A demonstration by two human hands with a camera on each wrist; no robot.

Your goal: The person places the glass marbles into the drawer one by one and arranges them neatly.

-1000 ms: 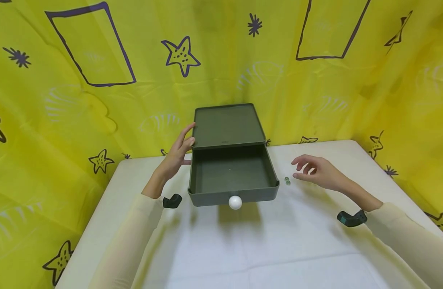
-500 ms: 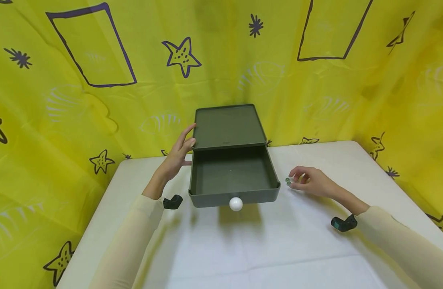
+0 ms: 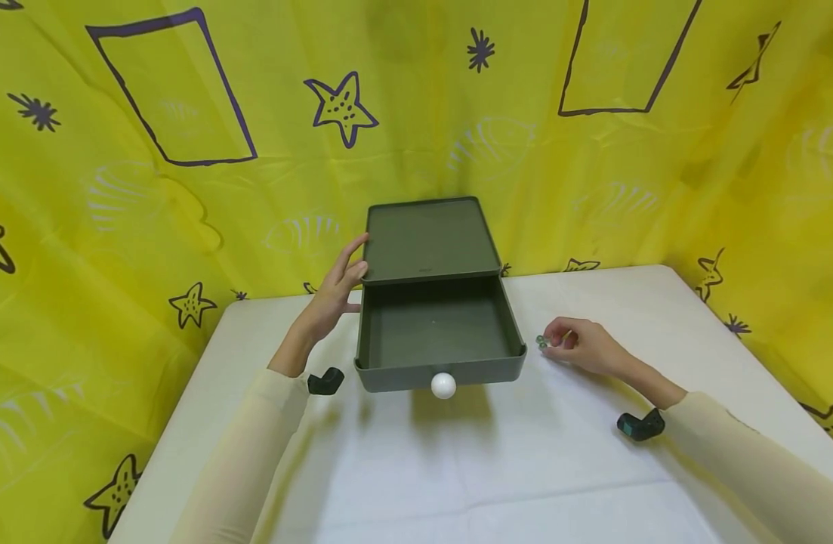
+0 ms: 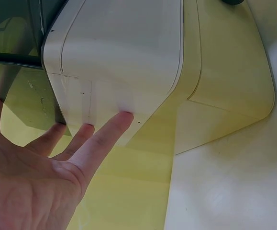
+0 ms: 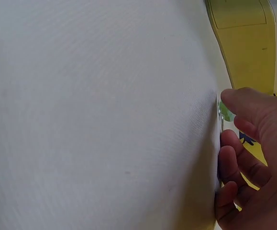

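Observation:
A dark olive drawer box [image 3: 430, 240] stands at the back middle of the table in the head view. Its drawer [image 3: 433, 325] is pulled out toward me, with a round white knob [image 3: 443, 386] on the front. My left hand [image 3: 329, 304] rests against the box's left side. In the left wrist view its fingers are spread straight along the pale side wall [image 4: 119, 52]. Right of the drawer, my right hand [image 3: 586, 346] has curled fingers and thumb around small green glass marbles [image 3: 541, 341] on the table. A green marble [image 5: 226, 113] shows between thumb and fingers in the right wrist view.
A white cloth [image 3: 457, 468] covers the table. Yellow curtains [image 3: 273, 189] with dark drawings hang behind the table and at both sides. The pulled-out drawer juts toward me between the two hands, with nothing visible inside.
My right hand has come down and left to the marbles, and its fingers have drawn closer together around them. My left hand, the box and the drawer stay put.

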